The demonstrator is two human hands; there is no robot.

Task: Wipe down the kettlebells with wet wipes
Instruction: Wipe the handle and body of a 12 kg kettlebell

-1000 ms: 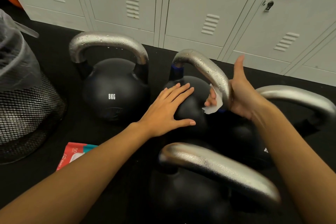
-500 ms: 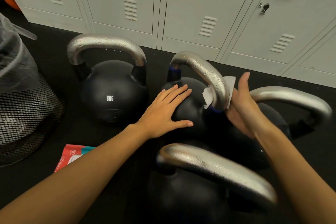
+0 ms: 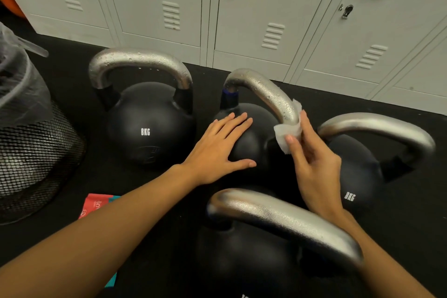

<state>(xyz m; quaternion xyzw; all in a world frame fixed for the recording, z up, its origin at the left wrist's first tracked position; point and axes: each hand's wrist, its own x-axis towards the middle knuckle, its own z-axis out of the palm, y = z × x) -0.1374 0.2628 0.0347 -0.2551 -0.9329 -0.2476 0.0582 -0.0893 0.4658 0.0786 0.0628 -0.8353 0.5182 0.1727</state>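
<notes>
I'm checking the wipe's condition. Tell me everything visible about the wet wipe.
The wet wipe is a small white sheet, crumpled and folded around the lower right part of the middle kettlebell's silver handle. The right hand pinches it there. One corner sticks up behind the handle. No dirt is discernible.

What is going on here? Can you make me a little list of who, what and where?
place: black floor in front of grey lockers
kettlebells: four, silver handles
being wiped: handle of middle kettlebell
right hand: fingers pinch the wet wipe around that handle
left hand: flat on that kettlebell's black ball
marked 8KG: left kettlebell, right kettlebell
nearest kettlebell: blurred
also there: mesh bin, red wipes pack
</notes>
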